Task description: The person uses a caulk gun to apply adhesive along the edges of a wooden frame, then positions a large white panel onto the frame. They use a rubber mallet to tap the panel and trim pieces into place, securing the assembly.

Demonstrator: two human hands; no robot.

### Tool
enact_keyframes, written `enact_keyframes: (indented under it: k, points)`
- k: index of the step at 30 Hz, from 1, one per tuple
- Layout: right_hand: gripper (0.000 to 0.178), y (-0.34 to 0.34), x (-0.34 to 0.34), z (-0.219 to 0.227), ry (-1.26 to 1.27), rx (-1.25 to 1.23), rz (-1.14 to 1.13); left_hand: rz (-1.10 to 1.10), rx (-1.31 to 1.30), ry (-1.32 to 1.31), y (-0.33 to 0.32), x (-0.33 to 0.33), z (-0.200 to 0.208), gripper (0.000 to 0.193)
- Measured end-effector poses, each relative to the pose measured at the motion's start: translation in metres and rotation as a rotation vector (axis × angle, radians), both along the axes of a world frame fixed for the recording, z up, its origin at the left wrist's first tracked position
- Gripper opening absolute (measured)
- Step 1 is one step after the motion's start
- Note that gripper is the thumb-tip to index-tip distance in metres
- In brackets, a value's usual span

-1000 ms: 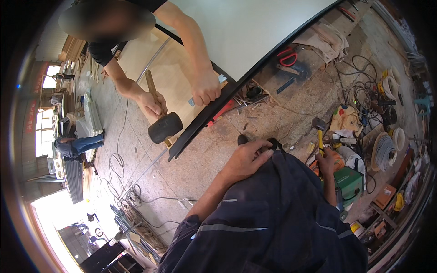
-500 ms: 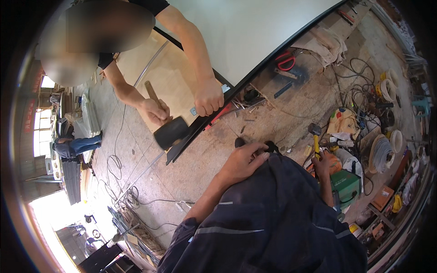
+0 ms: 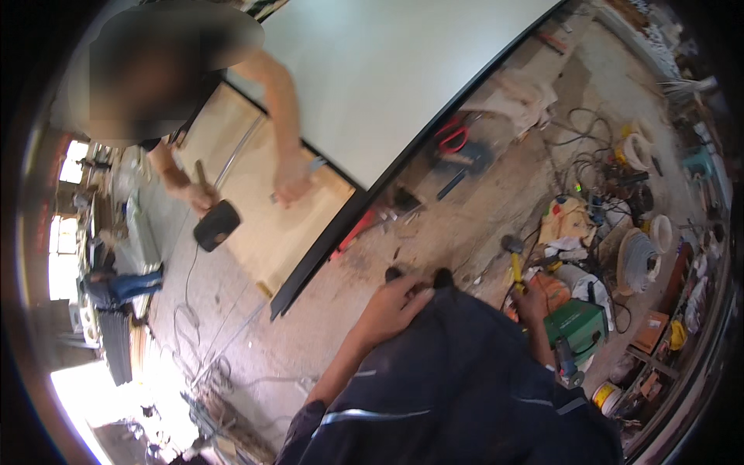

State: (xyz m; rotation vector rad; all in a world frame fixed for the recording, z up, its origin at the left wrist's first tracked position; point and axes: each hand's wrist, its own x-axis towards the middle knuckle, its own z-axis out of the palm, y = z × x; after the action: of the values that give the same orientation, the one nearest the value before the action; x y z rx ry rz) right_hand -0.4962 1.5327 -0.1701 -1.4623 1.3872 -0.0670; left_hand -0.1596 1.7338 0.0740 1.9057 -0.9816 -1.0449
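My left hand (image 3: 395,308) rests on the dark cloth over my leg, fingers loosely bent and nothing seen in them. Low at my right side, my right hand (image 3: 532,304) is closed round the yellow handle of a hammer (image 3: 514,257), its dark head pointing up and away. Across from me, a co-worker's hand (image 3: 200,200) grips a black rubber mallet (image 3: 216,225). The co-worker's other hand (image 3: 293,180), blurred, is over the wooden board by a small metal piece (image 3: 317,163). A black-edged frame (image 3: 325,252) borders the board and a large pale panel (image 3: 372,74).
Red-handled scissors (image 3: 452,138) and a cloth (image 3: 521,99) lie beyond the frame's edge. On my right are a green machine (image 3: 575,329), a wire coil (image 3: 640,260), buckets and tangled cables. Another person (image 3: 124,285) is far left.
The co-worker's mallet has moved left, away from the frame's corner, and the other hand has come off the frame's edge. My view has shifted slightly. My hands hold the same pose.
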Motion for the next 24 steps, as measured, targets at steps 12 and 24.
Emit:
enact_keyframes:
  k: [12, 24]
  points:
    - [0.043, 0.005, -0.008, -0.019, -0.063, 0.170, -0.097, 0.209, -0.145, -0.646, -0.022, 0.054, -0.025, 0.061]
    - [0.031, 0.034, -0.071, -0.056, 0.079, -0.009, 0.013, 0.303, -0.024, -1.026, -0.061, 0.113, -0.092, 0.075]
